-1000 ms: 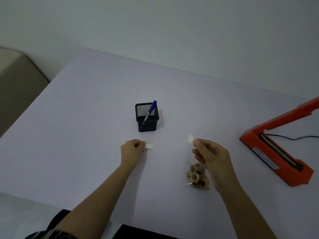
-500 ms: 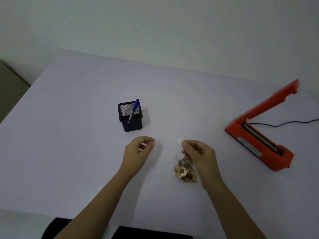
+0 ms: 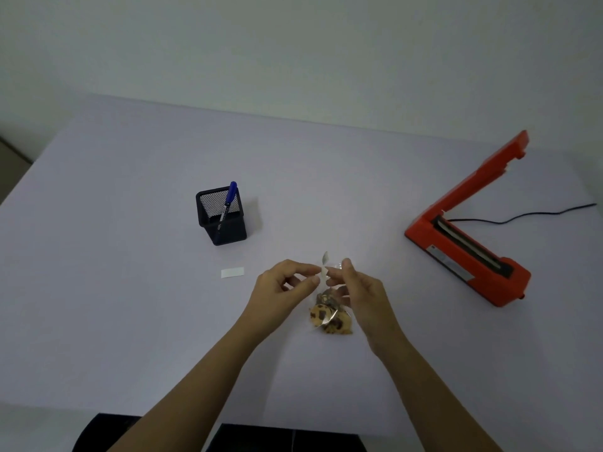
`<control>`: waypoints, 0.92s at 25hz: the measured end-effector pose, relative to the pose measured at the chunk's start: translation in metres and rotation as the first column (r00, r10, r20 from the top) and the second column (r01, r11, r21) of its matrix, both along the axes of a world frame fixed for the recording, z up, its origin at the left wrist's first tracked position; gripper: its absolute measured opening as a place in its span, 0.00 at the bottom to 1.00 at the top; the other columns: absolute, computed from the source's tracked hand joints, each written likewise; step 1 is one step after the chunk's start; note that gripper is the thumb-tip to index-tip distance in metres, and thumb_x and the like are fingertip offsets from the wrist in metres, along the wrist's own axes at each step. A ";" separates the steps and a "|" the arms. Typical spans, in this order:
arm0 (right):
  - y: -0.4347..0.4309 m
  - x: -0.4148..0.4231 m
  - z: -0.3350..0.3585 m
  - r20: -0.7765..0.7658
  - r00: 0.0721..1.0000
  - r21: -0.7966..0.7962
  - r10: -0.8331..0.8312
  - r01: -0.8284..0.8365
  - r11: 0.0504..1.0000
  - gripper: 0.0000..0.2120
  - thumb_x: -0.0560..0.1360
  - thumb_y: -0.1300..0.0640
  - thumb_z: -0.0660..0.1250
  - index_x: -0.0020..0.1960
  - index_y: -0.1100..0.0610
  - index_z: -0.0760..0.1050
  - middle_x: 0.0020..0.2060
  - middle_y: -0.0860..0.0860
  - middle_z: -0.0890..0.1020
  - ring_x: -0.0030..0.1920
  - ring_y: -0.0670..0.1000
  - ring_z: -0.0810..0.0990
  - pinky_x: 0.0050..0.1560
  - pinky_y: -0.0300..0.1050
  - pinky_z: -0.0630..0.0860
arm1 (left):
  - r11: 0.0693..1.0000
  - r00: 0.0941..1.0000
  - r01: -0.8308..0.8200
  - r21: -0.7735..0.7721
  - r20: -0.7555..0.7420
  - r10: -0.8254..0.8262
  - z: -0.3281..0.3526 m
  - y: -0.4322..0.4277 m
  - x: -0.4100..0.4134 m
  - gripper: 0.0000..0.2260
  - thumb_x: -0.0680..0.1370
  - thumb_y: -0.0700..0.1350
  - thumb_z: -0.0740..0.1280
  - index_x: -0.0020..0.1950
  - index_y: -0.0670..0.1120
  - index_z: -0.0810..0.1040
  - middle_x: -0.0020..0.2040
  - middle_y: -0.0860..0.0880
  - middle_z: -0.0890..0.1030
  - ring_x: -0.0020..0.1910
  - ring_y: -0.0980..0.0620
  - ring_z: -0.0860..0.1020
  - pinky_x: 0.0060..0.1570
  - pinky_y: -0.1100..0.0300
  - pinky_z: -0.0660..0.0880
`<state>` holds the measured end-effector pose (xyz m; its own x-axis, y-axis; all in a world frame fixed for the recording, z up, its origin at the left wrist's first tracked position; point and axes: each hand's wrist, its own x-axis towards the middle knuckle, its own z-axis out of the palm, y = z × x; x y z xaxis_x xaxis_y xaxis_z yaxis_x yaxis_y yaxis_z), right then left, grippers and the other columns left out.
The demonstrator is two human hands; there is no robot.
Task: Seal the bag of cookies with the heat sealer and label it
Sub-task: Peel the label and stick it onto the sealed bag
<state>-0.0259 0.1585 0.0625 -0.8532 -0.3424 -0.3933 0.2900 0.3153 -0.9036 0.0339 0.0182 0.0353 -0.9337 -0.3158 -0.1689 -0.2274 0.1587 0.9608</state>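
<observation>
Both hands meet over the middle of the desk (image 3: pixel 98 288). Left hand (image 3: pixel 280 288): thumb and forefinger pressed together on a small white label (image 3: pixel 324 272), which stands upright between the two grips. Right hand (image 3: pixel 360 288): fingertips pinched on the same label from the other side, with a bit of clear film at the thumb; whether that film is the bag's top I cannot tell.

Bag of cookies (image 3: pixel 329 318): clear, just below the grip, near the right palm, lying on the desk.

White strip (image 3: pixel 232 272): flat on the desk, left of the grip, apart from the left hand.

Black mesh pen holder (image 3: pixel 222 220): up and left of the grip, upright, with a blue pen (image 3: pixel 229 199) leaning inside.

Orange heat sealer (image 3: pixel 463 249): well right of the grip, arm raised, black cord (image 3: pixel 522 216) trailing off right.
</observation>
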 end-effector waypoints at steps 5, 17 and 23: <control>0.008 -0.008 -0.001 0.012 0.998 0.053 0.069 -0.070 0.996 0.27 0.80 0.43 0.41 0.42 0.39 0.79 0.37 0.49 0.78 0.38 0.48 0.73 0.51 0.49 0.75 | 0.998 0.998 -0.065 -0.022 0.013 0.065 0.000 0.008 -0.010 0.03 0.73 0.48 0.71 0.46 0.53 0.82 0.45 0.56 0.82 0.37 0.62 0.76 0.36 0.71 0.72; 0.024 -0.026 -0.048 0.008 1.000 0.104 -0.005 0.005 0.995 0.15 0.80 0.47 0.53 0.47 0.44 0.79 0.39 0.44 0.78 0.40 0.44 0.75 0.44 0.37 0.72 | 0.996 0.980 -0.074 -0.040 0.180 0.080 -0.041 0.016 -0.036 0.06 0.76 0.48 0.67 0.45 0.49 0.83 0.41 0.54 0.82 0.39 0.55 0.79 0.40 0.62 0.76; 0.029 -0.050 -0.081 0.068 0.997 0.133 -0.019 0.010 0.991 0.09 0.72 0.47 0.68 0.50 0.48 0.79 0.46 0.46 0.83 0.48 0.47 0.81 0.52 0.46 0.78 | 0.995 0.950 -0.092 0.045 0.303 0.074 -0.059 0.010 -0.055 0.06 0.75 0.47 0.68 0.43 0.47 0.83 0.38 0.49 0.81 0.37 0.52 0.78 0.42 0.59 0.75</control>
